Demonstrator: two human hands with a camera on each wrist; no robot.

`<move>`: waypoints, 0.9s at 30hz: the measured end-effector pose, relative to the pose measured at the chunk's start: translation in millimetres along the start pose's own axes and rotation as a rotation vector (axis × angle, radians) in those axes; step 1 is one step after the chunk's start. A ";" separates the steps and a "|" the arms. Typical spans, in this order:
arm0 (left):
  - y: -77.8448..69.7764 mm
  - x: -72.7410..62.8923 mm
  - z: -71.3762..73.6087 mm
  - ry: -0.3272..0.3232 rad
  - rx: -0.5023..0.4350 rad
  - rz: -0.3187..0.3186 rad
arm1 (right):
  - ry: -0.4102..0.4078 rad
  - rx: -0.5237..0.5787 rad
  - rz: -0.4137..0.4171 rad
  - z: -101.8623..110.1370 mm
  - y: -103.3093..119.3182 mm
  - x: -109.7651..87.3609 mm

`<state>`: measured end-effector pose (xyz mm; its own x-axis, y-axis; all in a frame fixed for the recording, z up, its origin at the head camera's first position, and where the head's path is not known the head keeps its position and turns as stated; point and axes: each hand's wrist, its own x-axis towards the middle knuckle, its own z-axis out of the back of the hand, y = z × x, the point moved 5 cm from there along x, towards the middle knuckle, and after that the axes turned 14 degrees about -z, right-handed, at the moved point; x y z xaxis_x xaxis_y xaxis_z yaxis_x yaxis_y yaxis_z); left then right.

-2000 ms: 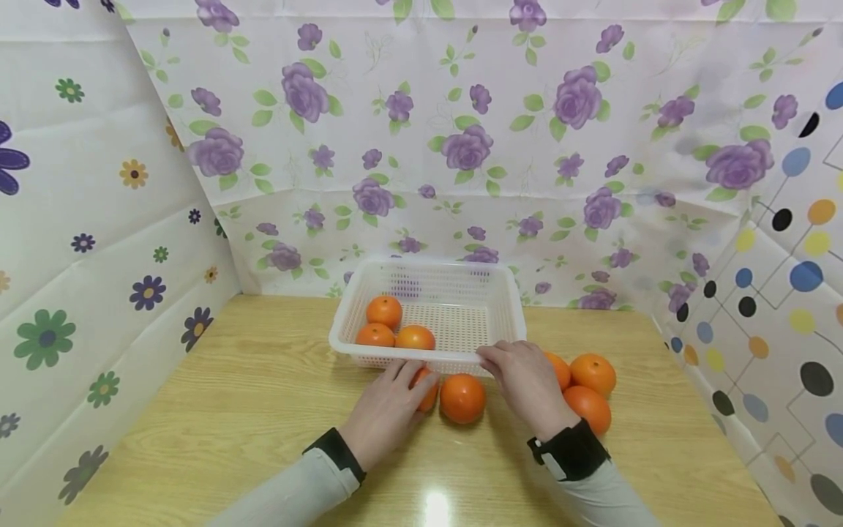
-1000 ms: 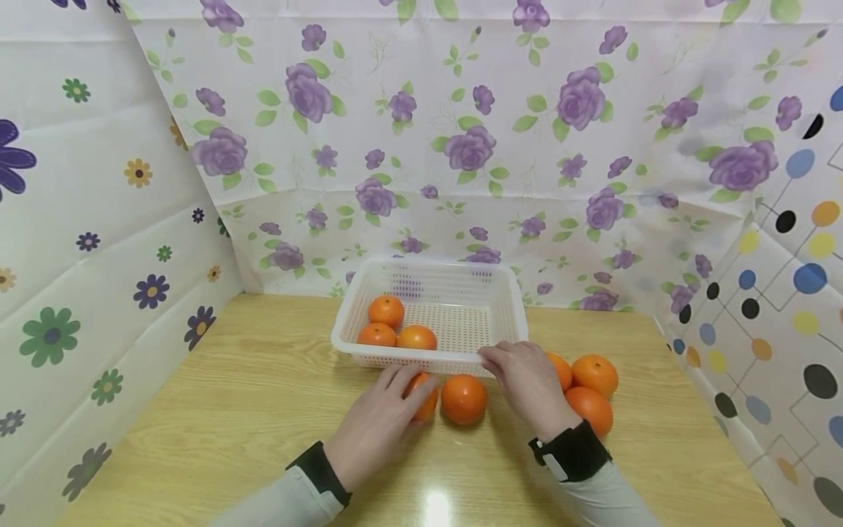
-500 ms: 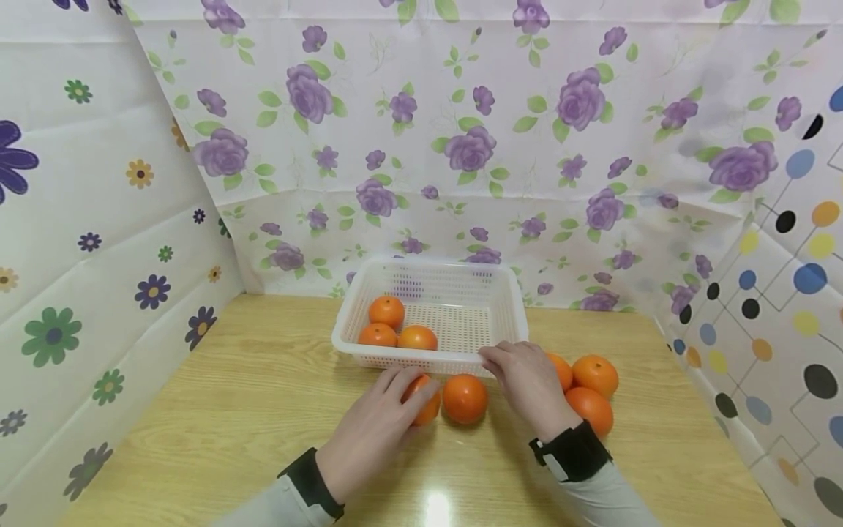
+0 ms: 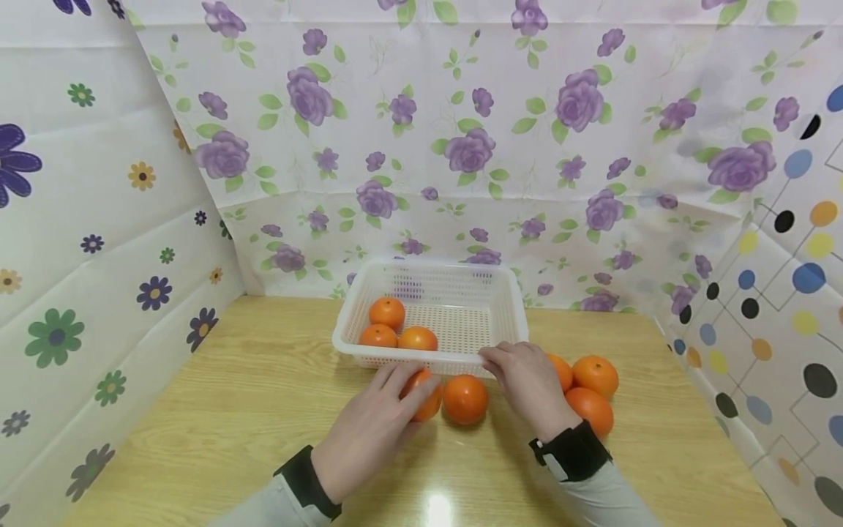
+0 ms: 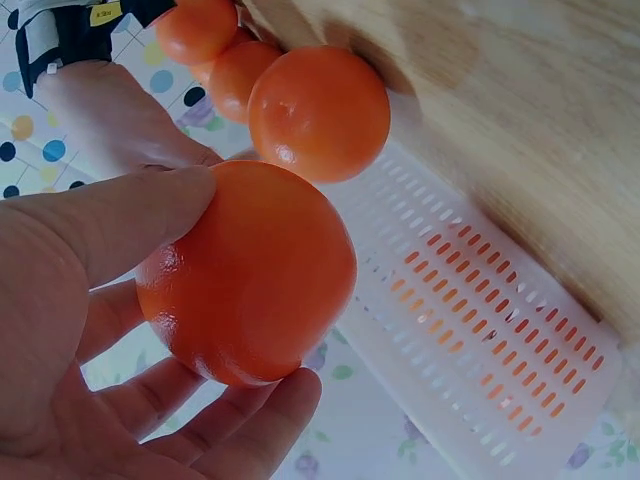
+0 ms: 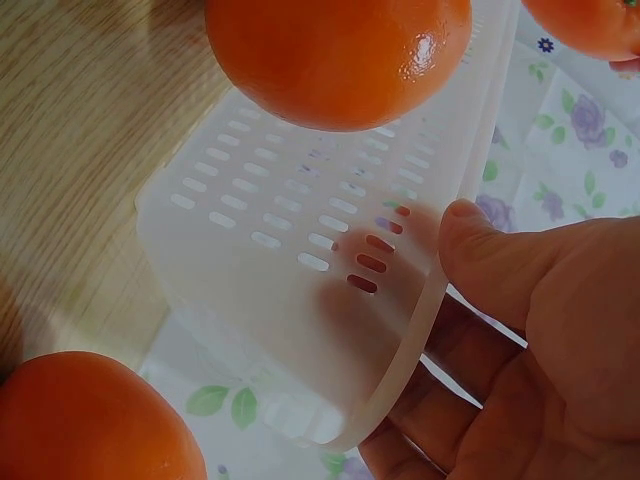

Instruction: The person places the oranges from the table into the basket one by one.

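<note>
My left hand [image 4: 365, 432] holds an orange [image 5: 250, 275] in front of the basket, thumb on one side and fingers curled round the other. Part of this fruit is hidden by the hand in the head view. Just right of it, a second orange [image 4: 465, 400] sits on the table near the basket's front wall. With thumb and fingers, my right hand [image 4: 527, 384] pinches the front right rim of the white plastic basket [image 4: 454, 359]. Inside, at its left end, lie three oranges [image 4: 386, 312].
To the right of my right hand, three more oranges [image 4: 596, 376] are grouped on the wooden table [image 4: 250, 395], one partly hidden behind the hand. Flower-patterned sheeting [image 4: 421, 146] rises behind the basket, with patterned sheets at both sides.
My left wrist has shifted back and to the left, and more of the orange shows between thumb and fingers. My right hand and the basket stay in place.
</note>
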<state>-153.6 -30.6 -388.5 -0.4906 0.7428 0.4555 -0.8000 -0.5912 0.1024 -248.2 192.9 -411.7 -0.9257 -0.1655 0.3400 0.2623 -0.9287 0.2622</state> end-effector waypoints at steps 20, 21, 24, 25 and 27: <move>3.0 4.9 8.7 0.005 0.006 0.001 | -0.017 0.009 0.018 1.1 0.6 -0.3; 3.1 5.1 9.0 0.005 0.003 0.003 | -0.015 0.009 0.016 1.1 0.5 -0.3; 3.6 5.4 9.7 0.009 -0.003 0.008 | -0.009 0.008 0.012 0.5 0.1 0.0; 3.9 5.7 10.0 0.009 -0.005 0.010 | -0.007 0.008 0.010 0.2 -0.2 0.1; 4.3 6.3 10.7 0.008 -0.005 0.012 | -0.005 0.008 0.008 -0.4 -0.6 0.3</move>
<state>-156.4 -31.9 -375.8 -0.5032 0.7380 0.4495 -0.7956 -0.5987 0.0923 -248.7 193.3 -412.1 -0.9221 -0.1710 0.3471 0.2720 -0.9246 0.2669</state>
